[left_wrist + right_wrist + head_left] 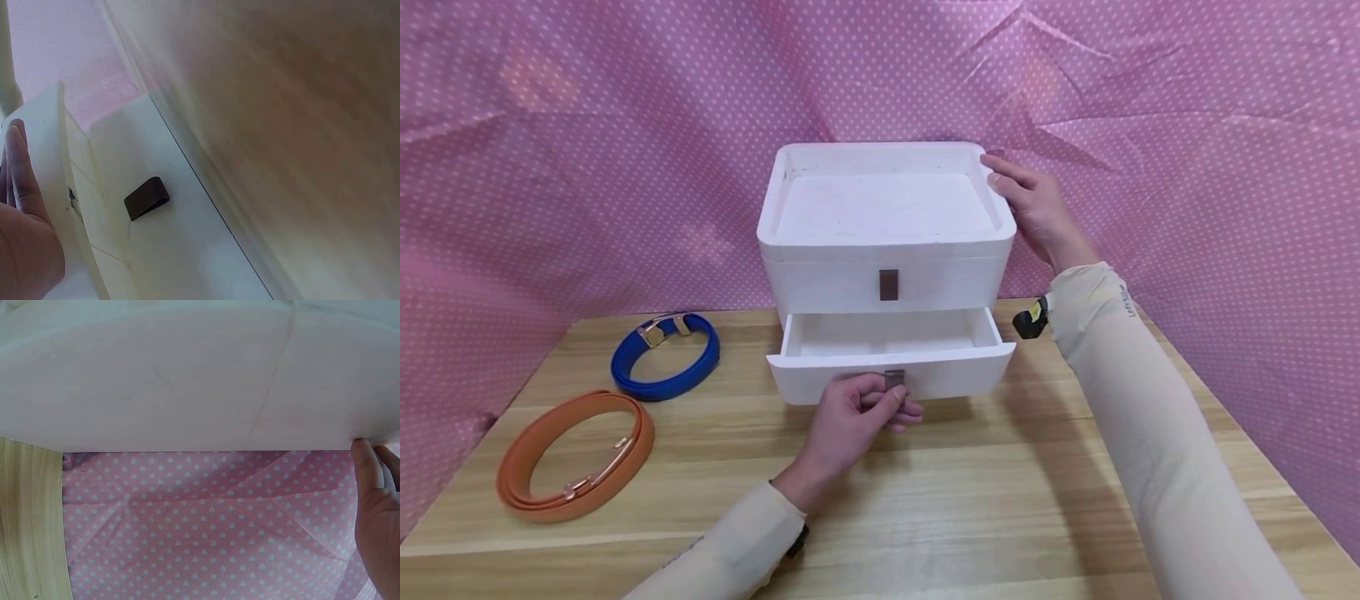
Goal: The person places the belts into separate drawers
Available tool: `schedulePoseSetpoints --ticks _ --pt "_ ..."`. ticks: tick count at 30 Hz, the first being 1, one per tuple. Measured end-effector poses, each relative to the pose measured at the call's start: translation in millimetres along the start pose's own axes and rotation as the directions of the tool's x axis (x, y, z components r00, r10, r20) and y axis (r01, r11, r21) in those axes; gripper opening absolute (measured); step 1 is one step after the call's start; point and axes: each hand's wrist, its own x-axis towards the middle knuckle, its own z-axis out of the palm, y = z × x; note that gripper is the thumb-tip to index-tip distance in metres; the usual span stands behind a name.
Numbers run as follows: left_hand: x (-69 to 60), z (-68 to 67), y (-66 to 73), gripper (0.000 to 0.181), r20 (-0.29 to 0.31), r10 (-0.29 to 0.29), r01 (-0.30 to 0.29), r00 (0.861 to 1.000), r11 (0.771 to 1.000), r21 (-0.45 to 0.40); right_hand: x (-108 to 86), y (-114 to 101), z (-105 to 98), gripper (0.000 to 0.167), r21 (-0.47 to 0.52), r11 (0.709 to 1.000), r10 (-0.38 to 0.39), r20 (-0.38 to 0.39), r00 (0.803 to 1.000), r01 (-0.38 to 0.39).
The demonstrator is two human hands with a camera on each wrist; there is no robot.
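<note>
A white two-drawer storage box [827,279] stands on the table, its lower drawer [820,382] pulled partway out. Inside, the visible part of that drawer is bare. My left hand [846,421] pinches the brown pull tab [894,379] on the lower drawer front. The left wrist view shows part of the left hand [25,231] against the drawer front, and the upper drawer's brown tab [147,199]. At the box's back right corner, my right hand [1037,208] touches the rim and side with fairly straight fingers. The right wrist view catches its fingers [369,465] against the white side.
Left of the box lie a coiled blue belt [666,387] and, nearer, a coiled orange belt [512,467], both with metal buckles. The wooden table [985,500] meets a pink dotted cloth [700,108] behind and at both sides. A recessed tray tops the box.
</note>
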Motion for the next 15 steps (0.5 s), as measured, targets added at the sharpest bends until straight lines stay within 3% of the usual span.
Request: schedulePoseSetpoints --ticks 15 --pt "-2.7 -1.2 2.5 0.017 0.032 -0.019 0.019 0.999 1.000 -0.014 -0.1 0.1 1.3 0.044 -0.017 1.000 -0.001 -0.011 1.000 0.001"
